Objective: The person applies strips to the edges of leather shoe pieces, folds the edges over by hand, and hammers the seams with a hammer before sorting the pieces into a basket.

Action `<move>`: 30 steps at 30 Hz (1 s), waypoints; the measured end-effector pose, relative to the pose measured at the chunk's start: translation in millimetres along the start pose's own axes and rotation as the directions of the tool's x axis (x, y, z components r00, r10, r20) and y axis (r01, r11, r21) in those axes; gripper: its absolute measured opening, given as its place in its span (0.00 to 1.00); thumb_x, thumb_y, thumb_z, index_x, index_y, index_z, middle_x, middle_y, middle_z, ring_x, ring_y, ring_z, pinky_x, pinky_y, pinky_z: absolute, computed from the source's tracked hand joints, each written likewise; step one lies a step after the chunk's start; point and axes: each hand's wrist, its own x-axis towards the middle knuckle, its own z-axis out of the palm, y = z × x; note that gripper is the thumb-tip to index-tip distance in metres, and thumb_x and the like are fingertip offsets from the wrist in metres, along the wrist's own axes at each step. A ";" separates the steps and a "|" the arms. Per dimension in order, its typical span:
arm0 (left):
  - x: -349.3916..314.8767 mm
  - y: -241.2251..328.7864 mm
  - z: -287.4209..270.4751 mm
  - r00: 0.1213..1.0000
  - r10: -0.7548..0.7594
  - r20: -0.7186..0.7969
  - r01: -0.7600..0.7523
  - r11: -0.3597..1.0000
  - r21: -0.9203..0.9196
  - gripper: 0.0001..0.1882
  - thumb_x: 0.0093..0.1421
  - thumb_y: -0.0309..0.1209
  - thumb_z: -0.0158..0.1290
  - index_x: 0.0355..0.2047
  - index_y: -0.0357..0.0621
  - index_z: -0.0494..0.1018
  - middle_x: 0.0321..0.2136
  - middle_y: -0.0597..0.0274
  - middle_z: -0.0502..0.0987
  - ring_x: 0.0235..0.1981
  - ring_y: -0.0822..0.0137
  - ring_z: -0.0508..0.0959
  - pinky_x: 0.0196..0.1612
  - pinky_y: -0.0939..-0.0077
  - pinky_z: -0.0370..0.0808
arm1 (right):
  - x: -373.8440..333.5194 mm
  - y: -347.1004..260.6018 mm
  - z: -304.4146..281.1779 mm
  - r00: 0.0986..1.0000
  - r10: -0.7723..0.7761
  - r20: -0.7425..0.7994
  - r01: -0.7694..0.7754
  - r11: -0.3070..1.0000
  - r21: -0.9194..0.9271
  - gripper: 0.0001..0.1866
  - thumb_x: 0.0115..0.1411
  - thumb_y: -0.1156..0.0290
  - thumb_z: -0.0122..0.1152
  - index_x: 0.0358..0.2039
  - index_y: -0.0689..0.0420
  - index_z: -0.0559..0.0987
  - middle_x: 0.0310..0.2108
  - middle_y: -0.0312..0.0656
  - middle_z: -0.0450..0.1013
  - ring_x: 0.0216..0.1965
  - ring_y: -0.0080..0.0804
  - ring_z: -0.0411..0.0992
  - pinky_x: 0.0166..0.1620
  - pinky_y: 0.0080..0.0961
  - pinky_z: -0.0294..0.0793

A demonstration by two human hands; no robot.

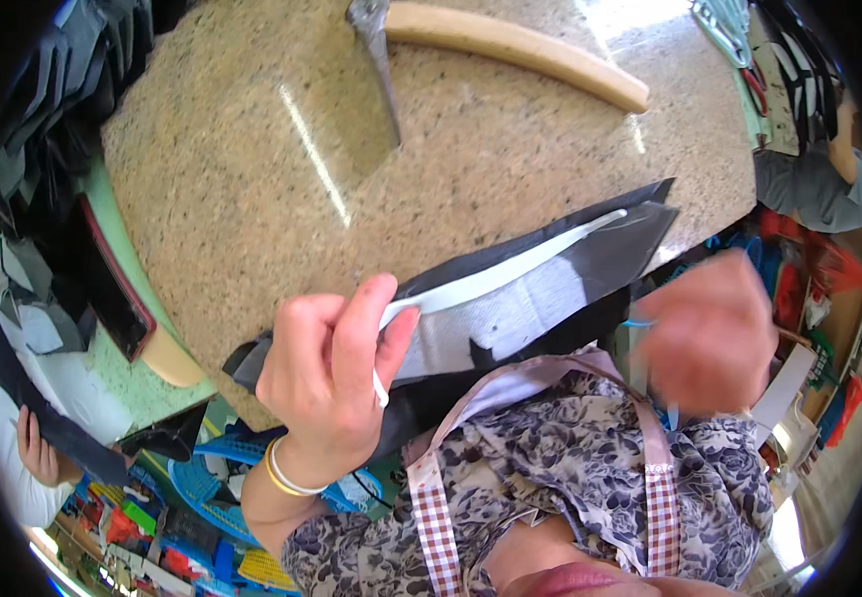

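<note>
curled left hand (326,358) pinches a white strip (511,269), blurred right hand (707,336) nearby

Bright glare is being reflected by the speckled stone tabletop (511,139) at upper right; the right hand (707,338) is being blurred; straight edges are being bent toward the blackened rim.

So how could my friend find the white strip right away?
Start at the big speckled table. Along its near edge is a long dark piece, with the left hand over it. The white strip runs from that hand's fingers along the piece: thin and slightly curved, narrower and whiter than the broad grey patch beside it.
</note>
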 end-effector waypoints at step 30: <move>6.7 23.6 -52.1 0.849 0.484 -0.212 -0.428 0.865 0.262 0.09 0.49 0.28 0.60 0.33 0.46 0.80 0.30 0.67 0.78 0.30 0.68 0.73 0.30 0.75 0.70 | 52.3 -17.4 7.7 0.938 -0.145 0.314 0.128 0.989 0.073 0.21 0.48 0.77 0.60 0.45 0.69 0.73 0.40 0.55 0.76 0.41 0.48 0.78 0.45 0.36 0.79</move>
